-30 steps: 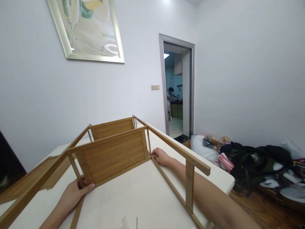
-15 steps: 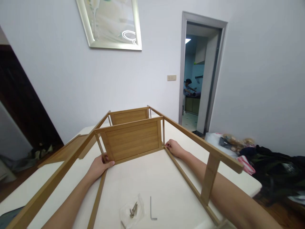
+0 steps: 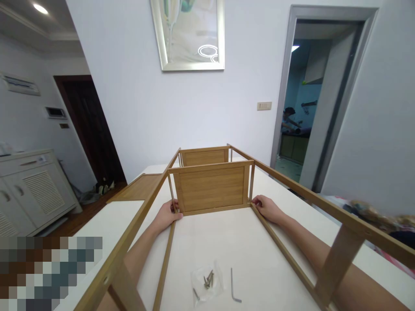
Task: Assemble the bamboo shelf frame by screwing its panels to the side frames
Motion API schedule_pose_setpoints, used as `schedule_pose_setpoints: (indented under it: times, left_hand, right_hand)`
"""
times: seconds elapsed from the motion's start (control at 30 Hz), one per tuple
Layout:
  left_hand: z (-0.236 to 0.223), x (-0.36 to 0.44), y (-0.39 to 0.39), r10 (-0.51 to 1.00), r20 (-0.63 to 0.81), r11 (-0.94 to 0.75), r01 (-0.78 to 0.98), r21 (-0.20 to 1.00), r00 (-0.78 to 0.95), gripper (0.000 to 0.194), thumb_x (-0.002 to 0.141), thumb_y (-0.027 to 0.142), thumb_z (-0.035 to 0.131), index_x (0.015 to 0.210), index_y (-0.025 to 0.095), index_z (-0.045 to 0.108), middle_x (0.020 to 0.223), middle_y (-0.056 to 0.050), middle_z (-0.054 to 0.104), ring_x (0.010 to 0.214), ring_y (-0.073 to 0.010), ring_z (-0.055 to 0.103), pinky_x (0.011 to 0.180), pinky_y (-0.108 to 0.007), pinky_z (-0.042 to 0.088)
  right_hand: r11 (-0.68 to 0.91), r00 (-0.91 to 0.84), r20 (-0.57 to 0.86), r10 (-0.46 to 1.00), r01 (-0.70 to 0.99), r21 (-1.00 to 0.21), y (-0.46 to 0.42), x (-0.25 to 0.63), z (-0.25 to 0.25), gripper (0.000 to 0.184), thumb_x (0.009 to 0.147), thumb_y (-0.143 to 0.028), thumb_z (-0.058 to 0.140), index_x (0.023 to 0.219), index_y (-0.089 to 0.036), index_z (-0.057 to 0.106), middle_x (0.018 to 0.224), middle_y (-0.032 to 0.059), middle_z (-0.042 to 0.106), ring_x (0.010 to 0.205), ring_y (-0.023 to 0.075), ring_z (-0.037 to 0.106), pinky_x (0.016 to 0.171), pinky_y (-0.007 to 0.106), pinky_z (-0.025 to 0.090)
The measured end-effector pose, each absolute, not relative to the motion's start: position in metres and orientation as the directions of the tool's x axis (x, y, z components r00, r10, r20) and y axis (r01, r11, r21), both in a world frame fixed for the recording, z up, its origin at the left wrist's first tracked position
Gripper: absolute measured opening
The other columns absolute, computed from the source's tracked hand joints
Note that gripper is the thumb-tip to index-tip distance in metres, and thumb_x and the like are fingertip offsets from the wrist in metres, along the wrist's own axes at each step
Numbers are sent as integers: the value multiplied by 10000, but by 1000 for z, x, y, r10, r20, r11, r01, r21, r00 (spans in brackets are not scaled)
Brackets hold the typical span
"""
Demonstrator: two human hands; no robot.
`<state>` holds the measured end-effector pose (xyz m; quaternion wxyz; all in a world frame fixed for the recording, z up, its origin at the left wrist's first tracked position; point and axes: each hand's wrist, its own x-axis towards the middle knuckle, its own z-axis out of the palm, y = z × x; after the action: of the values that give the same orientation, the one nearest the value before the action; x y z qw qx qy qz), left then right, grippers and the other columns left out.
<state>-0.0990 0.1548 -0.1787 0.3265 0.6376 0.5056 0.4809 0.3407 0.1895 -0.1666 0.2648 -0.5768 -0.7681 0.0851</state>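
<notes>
One big wooden frame [image 3: 288, 182] lies on a white table [image 3: 259, 259], in the middle of the scene. Its long rails run from near to far. A middle board [image 3: 210, 190] stands up across it, and a far board [image 3: 205, 157] stands behind that one, close to the wall.

The left hand [image 3: 164, 216] is at the low left corner of the middle board. It is bent closed around the corner, with the thumb on the near side and the fingers behind the thin left post [image 3: 171, 190]. The right hand [image 3: 268, 209] is at the low right corner, with curled fingers touching the wood by the right post [image 3: 251, 183]. I cannot tell how tight it holds. Both arms reach along the outer sides of the frame, past its short near bars.

Near the front, between the low rails, a clear bag [image 3: 202, 293] lies on the table with some screws [image 3: 209, 280] in it. Just to its right is a bent metal key [image 3: 232, 283], and no hand touches it. On the far left part of the table, a flat wooden board [image 3: 138, 188] lies down.

On the far wall are a picture [image 3: 191, 39] and a light switch [image 3: 264, 106]. Through the doorway on the right, a person [image 3: 289, 112] leans over a counter. A white cupboard [image 3: 45, 188] stands on the left.
</notes>
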Motion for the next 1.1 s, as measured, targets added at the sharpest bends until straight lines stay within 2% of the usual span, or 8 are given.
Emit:
schedule_pose_setpoints:
  times: [0.17,0.33,0.53,0.67,0.8,1.1]
  left_hand:
    - [-184,-100,158,962,274,-266,293,918,14,385,530,156,772,865,175,584,755,-10,643,747,-201,621,741,-343,468]
    - [-185,-101,160,964,263,-262,238,935,28,408,508,150,793,865,166,596,761,-11,647,751,-197,617,749,-341,461]
    - [-178,-106,156,967,251,-254,122,959,35,408,574,229,798,931,158,612,880,-50,668,854,-212,626,792,-343,467]
    - [-175,-109,154,971,240,-241,37,970,17,442,609,283,794,987,142,613,969,-90,678,941,-228,631,857,-362,466]
    - [-177,-110,155,976,218,-218,0,976,10,454,585,281,820,970,138,626,931,-89,692,904,-222,642,850,-363,470]
    - [-179,-112,155,977,214,-215,32,976,26,404,677,341,759,997,143,612,920,-81,687,901,-214,642,845,-359,471]
  right_hand:
    - [328,-199,319,927,843,-426,195,340,-169,201,792,-159,473,814,-176,673,844,81,673,833,202,622,757,273,461]
    - [344,-219,321,922,843,-414,199,340,-169,236,834,-215,455,778,-175,681,868,109,664,855,218,628,793,290,463]
    - [338,-214,312,926,839,-426,196,345,-171,236,806,-223,467,913,-160,667,879,90,675,791,200,624,745,290,474]
    - [336,-213,311,926,842,-423,198,346,-173,190,795,-225,482,833,-168,659,842,83,673,790,208,621,730,291,473]
    - [347,-221,324,920,843,-411,202,345,-173,185,806,-213,486,789,-177,666,848,86,666,824,211,619,772,290,469]
    - [348,-219,328,919,841,-415,200,343,-172,212,808,-200,473,811,-172,683,881,98,669,850,211,624,784,285,461]
